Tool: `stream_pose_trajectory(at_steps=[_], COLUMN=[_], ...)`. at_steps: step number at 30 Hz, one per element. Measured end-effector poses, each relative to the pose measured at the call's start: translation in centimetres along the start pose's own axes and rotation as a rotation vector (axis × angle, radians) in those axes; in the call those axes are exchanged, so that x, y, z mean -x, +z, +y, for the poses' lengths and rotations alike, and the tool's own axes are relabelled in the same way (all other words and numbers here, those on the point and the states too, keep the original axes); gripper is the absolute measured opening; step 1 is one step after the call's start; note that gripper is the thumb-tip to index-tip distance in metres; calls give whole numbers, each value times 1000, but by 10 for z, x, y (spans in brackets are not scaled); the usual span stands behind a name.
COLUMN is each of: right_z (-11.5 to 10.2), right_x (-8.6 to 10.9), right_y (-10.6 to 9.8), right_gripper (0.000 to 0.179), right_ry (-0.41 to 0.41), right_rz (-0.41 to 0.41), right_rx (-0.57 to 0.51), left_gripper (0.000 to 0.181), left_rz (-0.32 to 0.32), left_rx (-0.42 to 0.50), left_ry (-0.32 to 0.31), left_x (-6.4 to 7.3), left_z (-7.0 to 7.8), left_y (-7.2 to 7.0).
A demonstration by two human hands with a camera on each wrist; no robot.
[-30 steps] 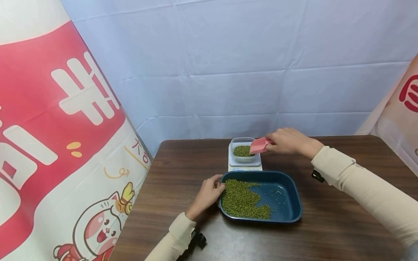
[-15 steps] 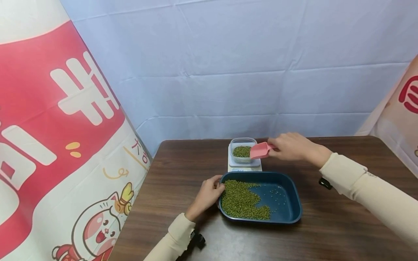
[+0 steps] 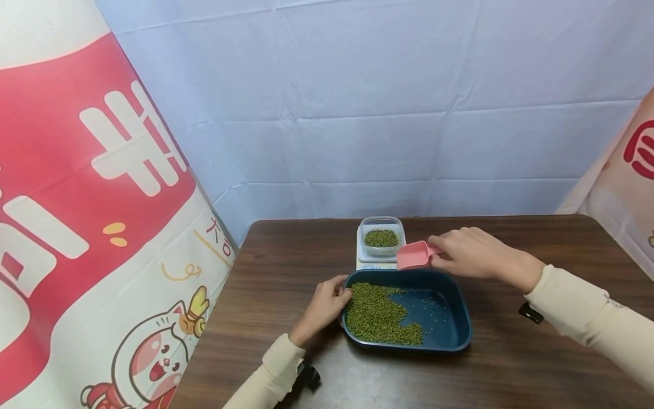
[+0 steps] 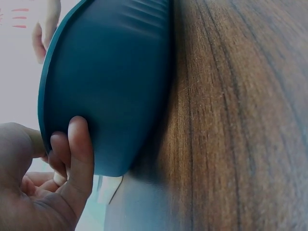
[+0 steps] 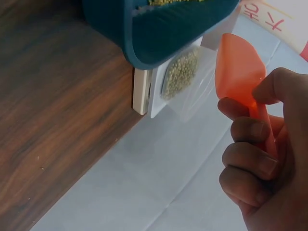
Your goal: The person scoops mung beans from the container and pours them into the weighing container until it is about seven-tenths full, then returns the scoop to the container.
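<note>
In the head view a dark blue tray (image 3: 443,344) stands on the table, green mung beans (image 3: 375,315) heaped over its left side and a few scattered on the right. My left hand (image 3: 323,304) grips the tray's left rim; the left wrist view shows fingers (image 4: 81,149) against its outer wall. My right hand (image 3: 472,253) holds a pink scoop (image 3: 414,255) by its handle, above the tray's far edge. No beans show in the scoop. Behind the tray, a clear plastic container (image 3: 382,220) with mung beans in it sits on a white kitchen scale (image 3: 364,262).
The brown wooden table (image 3: 286,255) ends at a pale cloth backdrop (image 3: 327,147). A red and white printed banner (image 3: 102,238) hangs at the left, and another (image 3: 628,187) at the right. In the right wrist view, the container and scale stand close to the tray wall.
My right hand has drawn the scoop away from the clear container, toward the right and nearer, to above the tray's far rim. My left hand stays on the tray.
</note>
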State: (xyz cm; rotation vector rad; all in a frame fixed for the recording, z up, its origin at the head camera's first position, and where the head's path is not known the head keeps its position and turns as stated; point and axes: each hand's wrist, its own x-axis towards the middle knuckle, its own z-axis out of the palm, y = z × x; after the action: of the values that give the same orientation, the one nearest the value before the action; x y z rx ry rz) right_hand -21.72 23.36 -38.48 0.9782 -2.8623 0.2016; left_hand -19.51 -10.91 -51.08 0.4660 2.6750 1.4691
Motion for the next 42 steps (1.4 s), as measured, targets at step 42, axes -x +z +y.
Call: stream_pose_trajectory(at_steps=[42], right_z=[-17], right_x=[57], right_y=[-2], right_gripper=[19], right_ry=[-117], right_rz=[-55], right_rx=[65], left_gripper=[37], left_rz=[2], left_rx=[32], left_ry=[104], left_x=[-2], left_z=[-14], left_y=[1])
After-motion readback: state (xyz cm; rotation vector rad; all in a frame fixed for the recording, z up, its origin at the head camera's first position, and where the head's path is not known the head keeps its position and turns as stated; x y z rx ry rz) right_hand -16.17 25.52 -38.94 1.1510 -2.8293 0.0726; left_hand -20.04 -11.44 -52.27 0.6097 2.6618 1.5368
